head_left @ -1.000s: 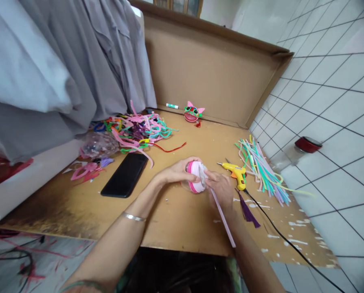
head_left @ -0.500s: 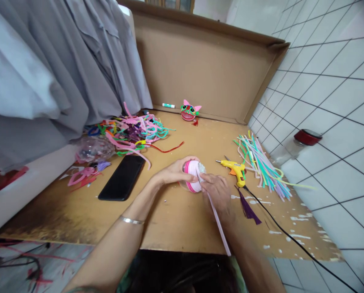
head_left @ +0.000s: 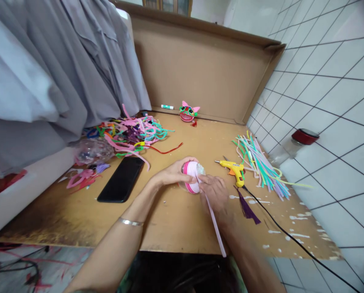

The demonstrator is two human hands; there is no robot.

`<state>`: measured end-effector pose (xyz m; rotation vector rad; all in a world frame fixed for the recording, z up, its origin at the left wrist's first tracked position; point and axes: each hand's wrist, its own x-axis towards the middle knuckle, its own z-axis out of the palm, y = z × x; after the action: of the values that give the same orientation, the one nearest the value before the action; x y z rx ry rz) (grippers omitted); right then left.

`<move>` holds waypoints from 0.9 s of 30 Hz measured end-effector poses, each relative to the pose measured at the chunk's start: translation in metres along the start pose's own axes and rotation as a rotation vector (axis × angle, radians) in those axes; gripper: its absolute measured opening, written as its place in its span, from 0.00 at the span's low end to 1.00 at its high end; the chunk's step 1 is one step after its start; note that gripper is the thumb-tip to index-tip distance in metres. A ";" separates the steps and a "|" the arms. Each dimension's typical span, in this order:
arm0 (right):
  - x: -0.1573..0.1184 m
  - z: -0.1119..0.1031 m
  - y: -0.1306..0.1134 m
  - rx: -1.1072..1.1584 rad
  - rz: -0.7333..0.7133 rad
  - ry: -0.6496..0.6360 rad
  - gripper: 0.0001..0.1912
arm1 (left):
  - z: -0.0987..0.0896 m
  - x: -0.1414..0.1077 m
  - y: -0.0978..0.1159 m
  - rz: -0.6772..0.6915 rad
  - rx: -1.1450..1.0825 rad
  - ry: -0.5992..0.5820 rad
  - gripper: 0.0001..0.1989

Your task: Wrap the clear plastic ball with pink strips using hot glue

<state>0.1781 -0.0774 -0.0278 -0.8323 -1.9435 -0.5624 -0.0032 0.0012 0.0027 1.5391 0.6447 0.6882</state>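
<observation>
In the head view, the left hand [head_left: 173, 173] is clamped around a small round piece [head_left: 193, 167] banded in white and hot pink, near the middle of the frame, its thumb lying across the band. The right hand [head_left: 214, 192] meets it from the right, fingertips pinched on a pale lilac strip [head_left: 215, 228] that trails toward the bottom of the frame. On the counter [head_left: 166, 228], a yellow glue gun [head_left: 237, 171] lies right of the hands, a black phone [head_left: 121, 180] left of them, and a colorful toy head [head_left: 187, 114] sits at upper center.
</observation>
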 end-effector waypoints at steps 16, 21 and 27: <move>-0.008 0.000 -0.003 -0.124 -0.043 -0.134 0.09 | -0.002 0.001 -0.006 -0.011 0.055 0.013 0.33; -0.008 -0.001 -0.004 -0.134 -0.049 -0.119 0.09 | -0.003 -0.001 -0.005 -0.004 0.067 0.010 0.32; -0.010 0.001 -0.004 -0.134 -0.055 -0.111 0.08 | -0.004 -0.002 -0.004 0.007 0.092 -0.022 0.31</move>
<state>0.1782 -0.0824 -0.0375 -0.9127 -2.0521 -0.6988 -0.0075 0.0027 -0.0007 1.6324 0.6626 0.6530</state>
